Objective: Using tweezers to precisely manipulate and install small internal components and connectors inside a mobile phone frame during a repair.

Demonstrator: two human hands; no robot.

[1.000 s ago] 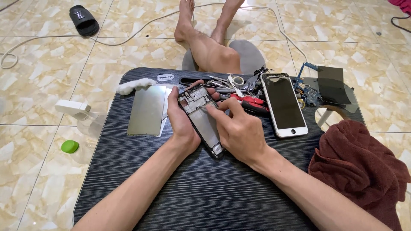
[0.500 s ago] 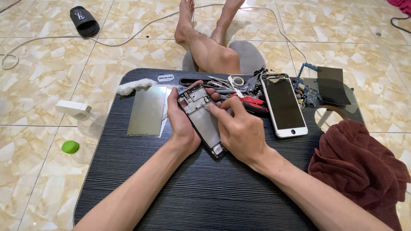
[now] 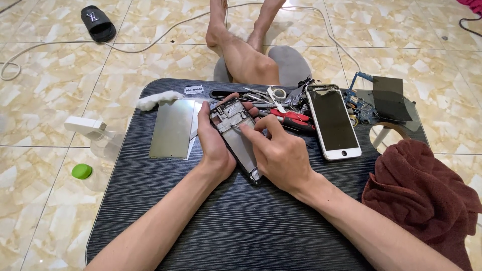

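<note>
An opened phone frame (image 3: 240, 138) with bare metal insides lies tilted on the dark table (image 3: 236, 221). My left hand (image 3: 213, 143) grips its left edge, thumb at the top corner. My right hand (image 3: 278, 150) rests on the frame's right side and pinches a thin metal tool (image 3: 236, 128), whose tip touches the upper inside of the frame. A white phone with a dark screen (image 3: 332, 120) lies just right of my right hand.
A grey metal plate (image 3: 172, 128), a white cotton wad (image 3: 158, 99) and a razor blade (image 3: 193, 90) lie at the left. Red-handled pliers (image 3: 288, 118) and small tools sit behind. A blue circuit board (image 3: 359, 105), dark glass panel (image 3: 391, 99) and maroon cloth (image 3: 422, 195) are right.
My right hand's fingers have shifted slightly over the upper part of the frame. The left hand and the frame stay where they were.
</note>
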